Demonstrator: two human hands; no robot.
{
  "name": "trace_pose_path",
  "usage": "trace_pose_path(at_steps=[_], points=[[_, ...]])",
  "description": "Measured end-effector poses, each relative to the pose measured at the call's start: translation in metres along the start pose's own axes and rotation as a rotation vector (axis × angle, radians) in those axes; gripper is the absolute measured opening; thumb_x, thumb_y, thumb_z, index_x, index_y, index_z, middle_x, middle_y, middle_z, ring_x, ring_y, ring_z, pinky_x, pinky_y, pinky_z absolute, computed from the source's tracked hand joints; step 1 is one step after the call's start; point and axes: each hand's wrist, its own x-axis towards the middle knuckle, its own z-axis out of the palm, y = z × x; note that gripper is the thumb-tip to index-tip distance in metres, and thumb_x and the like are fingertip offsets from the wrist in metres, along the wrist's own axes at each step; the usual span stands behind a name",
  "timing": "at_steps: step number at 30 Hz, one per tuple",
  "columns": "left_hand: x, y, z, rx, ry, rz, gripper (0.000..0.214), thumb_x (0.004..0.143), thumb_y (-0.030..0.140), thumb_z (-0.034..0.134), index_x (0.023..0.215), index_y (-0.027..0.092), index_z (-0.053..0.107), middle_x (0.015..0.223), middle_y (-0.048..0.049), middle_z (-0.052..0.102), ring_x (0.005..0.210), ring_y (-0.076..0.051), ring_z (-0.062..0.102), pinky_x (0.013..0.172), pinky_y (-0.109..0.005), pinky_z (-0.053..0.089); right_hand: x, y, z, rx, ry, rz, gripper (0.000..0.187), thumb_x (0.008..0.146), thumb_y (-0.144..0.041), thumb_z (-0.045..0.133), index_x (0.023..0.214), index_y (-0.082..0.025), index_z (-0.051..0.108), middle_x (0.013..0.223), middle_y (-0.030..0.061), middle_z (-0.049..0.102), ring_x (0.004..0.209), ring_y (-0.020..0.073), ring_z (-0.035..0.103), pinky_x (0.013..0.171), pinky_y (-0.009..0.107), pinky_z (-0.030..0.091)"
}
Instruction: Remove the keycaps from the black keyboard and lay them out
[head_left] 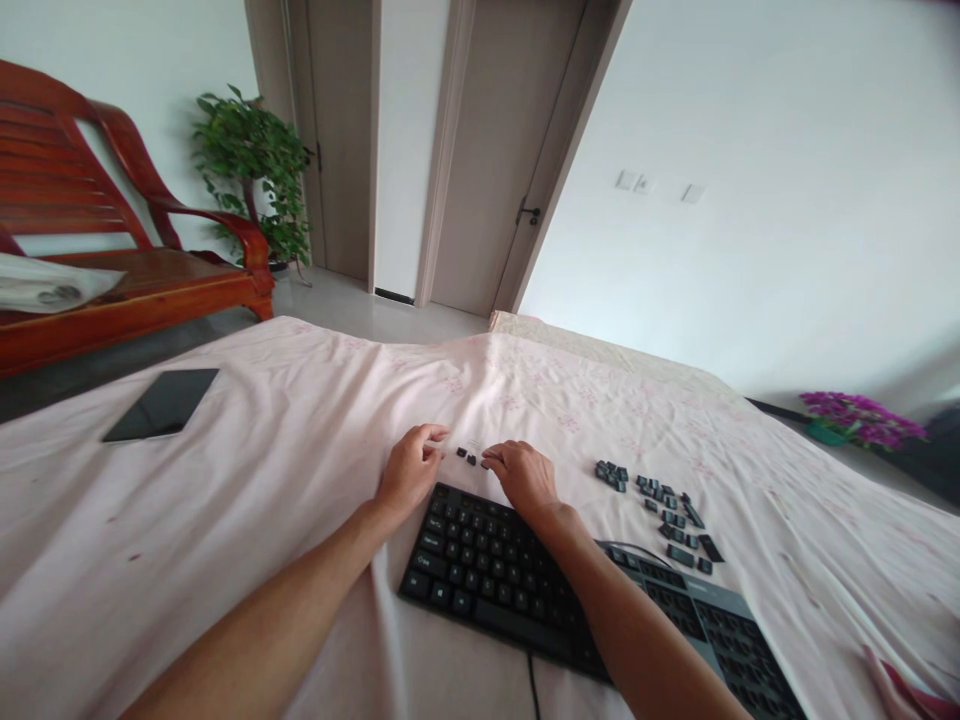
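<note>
Two bare hands rest a little apart at the far edge of the black keyboard (pixel 480 570). The left hand (pixel 411 470) has its fingertips drawn in against the thumb, and I cannot tell whether anything is pinched there. The right hand (pixel 525 478) lies palm down with loosely curled fingers and holds nothing I can see. Between the hands, on the pink cloth (pixel 300 450), lie a few loose keycaps (pixel 466 456), just beside the right fingertips. To my eye those caps are the worry: they are tiny and dark on a soft, wrinkled sheet, so one knuckle nudge or a tug on the fabric could flick them into a fold. The right forearm crosses the keyboard, and weight on it might tip or shift the board on that yielding surface. Off to the right, a scattered pile of keycaps (pixel 660 505) sits near enough that a careless elbow could spread it. The cable (pixel 534 690) trails toward the person, and a snag would drag everything. A dark tablet (pixel 162 403) lies well apart on the left.
</note>
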Motion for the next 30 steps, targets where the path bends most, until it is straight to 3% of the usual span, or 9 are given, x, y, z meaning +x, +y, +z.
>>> trace_pose_path(at_steps=[9, 16, 19, 22, 25, 27, 30], points=[[0.000, -0.002, 0.000, 0.050, -0.048, 0.004, 0.030, 0.079, 0.009, 0.053, 0.105, 0.020, 0.063, 0.108, -0.0048, 0.068, 0.090, -0.016, 0.066, 0.084, -0.029, 0.051, 0.004, 0.003, 0.008, 0.008, -0.010, -0.015, 0.012, 0.086, -0.033, 0.063, 0.081, -0.027, 0.072, 0.083, 0.0018, 0.073, 0.082, 0.0197, 0.064, 0.063, 0.026, 0.038], [-0.001, -0.002, -0.001, 0.051, -0.063, -0.004, 0.027, 0.080, 0.012, 0.055, 0.104, 0.021, 0.064, 0.104, -0.0040, 0.068, 0.087, -0.016, 0.066, 0.081, -0.029, 0.051, 0.002, 0.005, 0.003, 0.045, 0.034, 0.025, 0.025, 0.088, -0.042, 0.057, 0.076, -0.025, 0.072, 0.080, 0.0028, 0.072, 0.079, 0.0197, 0.064, 0.063, 0.026, 0.037], [-0.001, -0.002, -0.001, 0.056, -0.067, -0.019, 0.027, 0.080, 0.012, 0.054, 0.104, 0.021, 0.065, 0.103, -0.0039, 0.068, 0.085, -0.016, 0.066, 0.081, -0.029, 0.051, 0.002, 0.007, -0.005, 0.253, 0.093, 0.143, 0.033, 0.087, -0.047, 0.056, 0.073, -0.022, 0.071, 0.074, 0.0047, 0.071, 0.073, 0.0197, 0.063, 0.063, 0.026, 0.039], [-0.001, 0.002, -0.002, 0.035, -0.066, -0.018, 0.027, 0.081, 0.013, 0.053, 0.103, 0.020, 0.066, 0.103, -0.0033, 0.068, 0.081, -0.015, 0.065, 0.079, -0.028, 0.051, -0.002, 0.007, -0.019, 0.538, 0.114, 0.211, 0.048, 0.093, -0.051, 0.040, 0.078, -0.018, 0.071, 0.074, 0.0061, 0.071, 0.070, 0.0188, 0.063, 0.064, 0.027, 0.043], [-0.003, 0.015, -0.003, -0.017, -0.088, 0.035, 0.022, 0.083, 0.019, 0.052, 0.099, 0.020, 0.067, 0.098, -0.0026, 0.069, 0.080, -0.015, 0.063, 0.075, -0.026, 0.050, -0.011, 0.002, -0.036, 0.701, 0.127, 0.137, 0.058, 0.097, -0.052, 0.027, 0.080, -0.018, 0.071, 0.083, 0.0066, 0.070, 0.081, 0.0189, 0.062, 0.072, 0.028, 0.045], [-0.006, 0.027, -0.003, -0.056, -0.129, 0.085, 0.020, 0.084, 0.022, 0.053, 0.096, 0.020, 0.069, 0.094, -0.0021, 0.069, 0.079, -0.014, 0.062, 0.072, -0.024, 0.048, -0.019, -0.003, -0.045, 0.681, 0.116, 0.087, 0.057, 0.098, -0.051, 0.026, 0.082, -0.020, 0.072, 0.082, 0.0052, 0.067, 0.083, 0.0187, 0.060, 0.076, 0.029, 0.044], [-0.012, 0.043, -0.001, -0.088, -0.217, 0.139, 0.018, 0.084, 0.024, 0.055, 0.093, 0.021, 0.070, 0.088, -0.0007, 0.069, 0.074, -0.013, 0.060, 0.068, -0.023, 0.046, -0.030, -0.009, -0.048, 0.687, 0.071, 0.049, 0.053, 0.097, -0.052, 0.030, 0.094, -0.021, 0.072, 0.075, 0.0039, 0.061, 0.073, 0.0168, 0.058, 0.069, 0.028, 0.046]])
